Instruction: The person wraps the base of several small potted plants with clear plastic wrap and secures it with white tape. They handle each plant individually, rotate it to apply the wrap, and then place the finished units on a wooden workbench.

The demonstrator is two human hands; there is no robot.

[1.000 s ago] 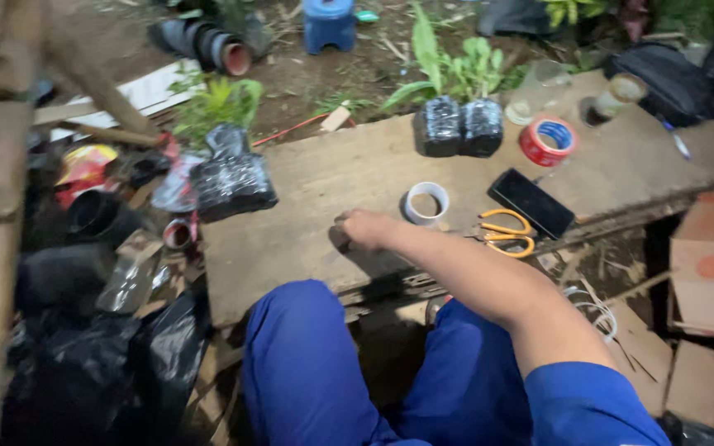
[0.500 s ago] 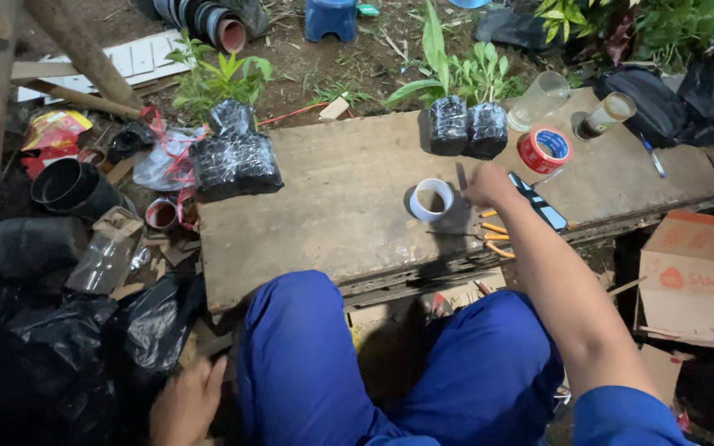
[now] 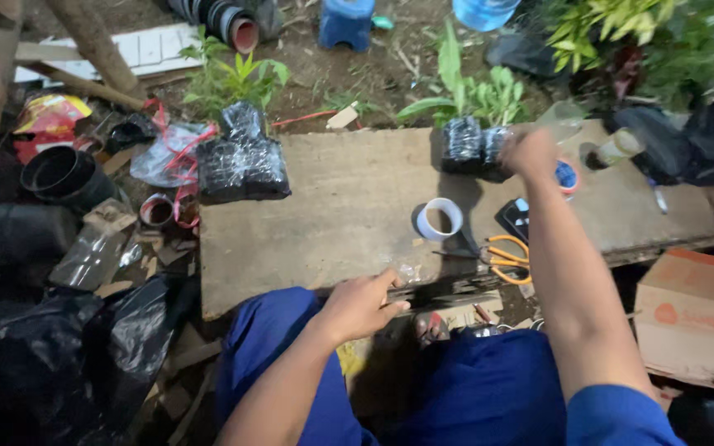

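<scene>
**Right hand out at the wrapped seedlings, left hand braced on the plank edge**

Landmark = white tape roll (image 3: pixel 440 219), lying flat near the middle of the tabletop (image 3: pixel 332 206) (a rough wooden plank).

Right hand (image 3: pixel 530 153): up and to the right of the tape roll, arm stretched far across the plank. It sits at the pair of black-wrapped seedling bags (image 3: pixel 473 147), touching or just over the right one. Motion blur, so can't tell if fingers are curled on the bag or loose. The bags stand upright, side by side at the plank's far edge, leaves up, prob. because that keeps the soil in and the plants clear of the work area.

Left hand (image 3: pixel 361 306): below and left of the tape roll, at the near edge of the plank. Fingers curled over the edge, holding nothing else; looks like a brace w/ the body leaning fwd for the long reach.

Other things, all relative to the tape roll:
- Orange-handled scissors (image 3: pixel 502 256): just below-right, lying flat, partly hidden by the right forearm.
- Dark flat phone-like item (image 3: pixel 512 219): right beside it, mostly under the arm.
- Red-rimmed tape roll (image 3: pixel 568 176): further right, past the right wrist.
- Bigger black-wrapped seedling bundle (image 3: pixel 241 161): well to the left, at the plank's left end, green shoots on top.
- Cardboard box (image 3: pixel 696 322): far below-right, off the plank on the ground.
- Black plastic pots (image 3: pixel 64 173): far left, on the ground among plastic scraps.

Tools cluster round the middle, within easy reach of the seated person.
</scene>
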